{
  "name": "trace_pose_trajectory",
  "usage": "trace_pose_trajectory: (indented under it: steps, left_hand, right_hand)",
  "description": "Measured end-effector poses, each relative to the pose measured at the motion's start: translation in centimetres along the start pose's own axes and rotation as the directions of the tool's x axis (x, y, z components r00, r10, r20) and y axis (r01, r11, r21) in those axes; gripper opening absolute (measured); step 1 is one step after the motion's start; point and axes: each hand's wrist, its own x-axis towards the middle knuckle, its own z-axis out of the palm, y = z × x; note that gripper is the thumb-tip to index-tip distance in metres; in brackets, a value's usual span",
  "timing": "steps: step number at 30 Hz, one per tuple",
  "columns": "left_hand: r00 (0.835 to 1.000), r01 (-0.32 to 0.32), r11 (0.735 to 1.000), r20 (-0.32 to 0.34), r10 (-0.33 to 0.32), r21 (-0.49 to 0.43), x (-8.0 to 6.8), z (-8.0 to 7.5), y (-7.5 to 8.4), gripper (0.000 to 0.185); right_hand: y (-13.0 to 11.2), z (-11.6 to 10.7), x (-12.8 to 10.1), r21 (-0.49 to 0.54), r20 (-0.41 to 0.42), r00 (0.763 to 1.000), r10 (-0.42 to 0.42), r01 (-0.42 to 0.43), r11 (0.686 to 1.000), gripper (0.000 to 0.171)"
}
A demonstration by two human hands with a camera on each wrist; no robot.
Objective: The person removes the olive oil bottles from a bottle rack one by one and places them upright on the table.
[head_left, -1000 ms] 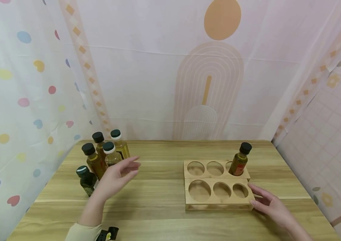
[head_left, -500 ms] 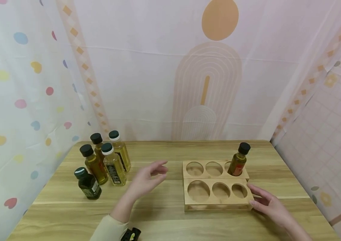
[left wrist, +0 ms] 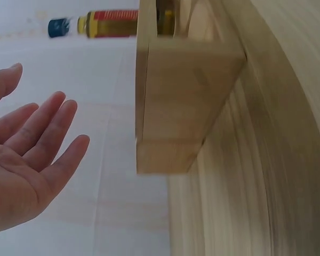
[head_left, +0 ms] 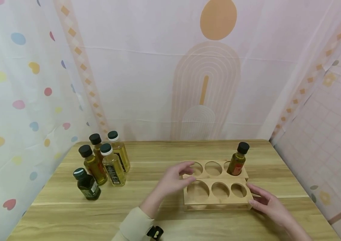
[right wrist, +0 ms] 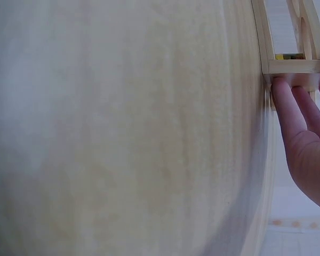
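Observation:
A two-tier wooden bottle rack (head_left: 217,199) with round holes stands on the table. One black-capped oil bottle (head_left: 236,164) with a red label sits upright in the back row's right hole. My left hand (head_left: 175,179) holds nothing; in the head view it overlaps the rack's left end. The left wrist view shows its spread fingers (left wrist: 48,128) beside the rack's end panel (left wrist: 186,96). At the opposite end, my right hand (head_left: 271,207) touches the rack's side, its thumb by the front corner. Straight fingers (right wrist: 290,109) rest against that end in the right wrist view.
Several bottles stand grouped at the table's left: a short dark green one (head_left: 88,187), black-capped oil bottles (head_left: 95,167), and clear ones with green caps (head_left: 114,169). A patterned curtain (head_left: 140,83) hangs behind the wooden table (head_left: 146,150).
My left hand has moved right, from the bottle group across to the rack's left end, carrying nothing. My right hand and the rack stay in place.

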Motion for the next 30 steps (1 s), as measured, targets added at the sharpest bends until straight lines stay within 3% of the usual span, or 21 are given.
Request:
trace_pose_trajectory:
  steps: [10, 19, 30]
  left_hand:
    - [1.000, -0.009, 0.999, 0.014, 0.008, 0.053, 2.9, 3.5, 1.2, 0.053]
    - [0.999, -0.030, 0.988, 0.020, 0.028, 0.149, 4.7, 5.7, 2.7, 0.053]
    - [0.999, 0.026, 0.995, -0.026, -0.024, 0.093, 7.2, 7.9, 3.7, 0.056]
  right_hand:
    - [0.1, 0.1, 0.1, -0.028, -0.015, 1.000, -0.017, 0.016, 0.999, 0.059]
    - [0.1, 0.1, 0.1, -0.032, -0.007, 1.000, -0.015, 0.015, 0.999, 0.061]
    - [0.3, 0.0, 0.0, -0.033, -0.011, 0.999, -0.031, 0.030, 0.999, 0.060]
